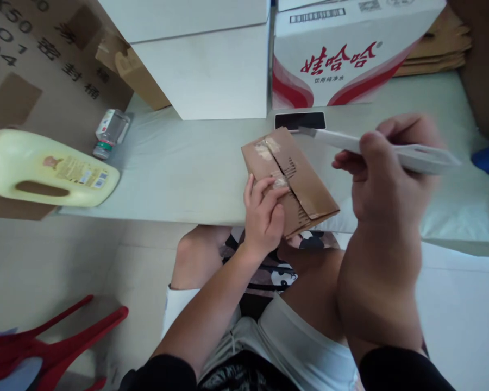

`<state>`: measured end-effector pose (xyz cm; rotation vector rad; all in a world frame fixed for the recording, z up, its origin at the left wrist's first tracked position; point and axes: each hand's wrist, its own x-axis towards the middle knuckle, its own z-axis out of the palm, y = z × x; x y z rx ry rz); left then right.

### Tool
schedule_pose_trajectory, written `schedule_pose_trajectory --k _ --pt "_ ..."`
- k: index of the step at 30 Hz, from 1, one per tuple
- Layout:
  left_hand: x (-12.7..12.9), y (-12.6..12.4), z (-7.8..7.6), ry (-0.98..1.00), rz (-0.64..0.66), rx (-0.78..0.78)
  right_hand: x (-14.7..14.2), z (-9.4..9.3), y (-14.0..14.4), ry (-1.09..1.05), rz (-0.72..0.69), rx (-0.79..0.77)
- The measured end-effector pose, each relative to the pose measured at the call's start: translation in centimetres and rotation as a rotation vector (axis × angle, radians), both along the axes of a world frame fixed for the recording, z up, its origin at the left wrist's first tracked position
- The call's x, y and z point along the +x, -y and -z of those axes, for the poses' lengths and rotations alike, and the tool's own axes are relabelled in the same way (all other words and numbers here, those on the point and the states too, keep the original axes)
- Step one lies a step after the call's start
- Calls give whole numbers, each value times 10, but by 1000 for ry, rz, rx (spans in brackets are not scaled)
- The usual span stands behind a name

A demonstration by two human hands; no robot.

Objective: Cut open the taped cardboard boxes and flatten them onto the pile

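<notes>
A small parcel (291, 179) lies mid-frame at the table's (179, 174) near edge. Behind it lies a phone (300, 120), with two boxes (204, 60) (350, 49) beyond. A jug (44, 171) and a bottle (111, 133) lie at left.

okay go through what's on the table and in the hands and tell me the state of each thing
Small cardboard box: flaps shut, tape torn, seam slit.
Left hand: pressing on the box.
Right hand: gripping the white cutter, raised.
Yellow jug: lying on its side.
Small bottle: lying down, capped.
Phone: screen dark.
</notes>
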<state>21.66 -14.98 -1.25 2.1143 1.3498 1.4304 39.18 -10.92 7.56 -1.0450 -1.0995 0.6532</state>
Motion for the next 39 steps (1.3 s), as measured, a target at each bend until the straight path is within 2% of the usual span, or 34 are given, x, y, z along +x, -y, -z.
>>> schedule_pose_trajectory --k 2,4,8,10,12,15,18,20,24,36,39 --pt "13 2 -3 -47 -8 34 -5 5 3 35 -88 -21" --pt "21 5 -5 -89 -3 47 -10 12 1 125 -115 -40" --pt "19 8 -7 -155 45 -6 -18 19 -6 405 -25 -119" --pt "9 0 -7 -164 61 -26 -21 19 -7 452 26 -188" --pt "-3 -17 -5 -122 22 -45 -23 18 -6 433 26 -244" --pt "-17 -57 2 -4 -69 -94 -22 17 -3 375 -49 -232" --pt "-20 -91 16 137 7 -137 -20 18 -2 305 -51 -179" --pt "-17 -100 26 248 68 -119 -19 19 -2 290 -17 -160" --pt "-11 -98 35 350 79 -57 -19 20 -1 457 43 -188" --pt "-9 -97 32 285 35 -25 -22 17 0 710 -68 -127" --pt "-7 -96 30 284 25 -25 -25 16 0 782 -57 -100"
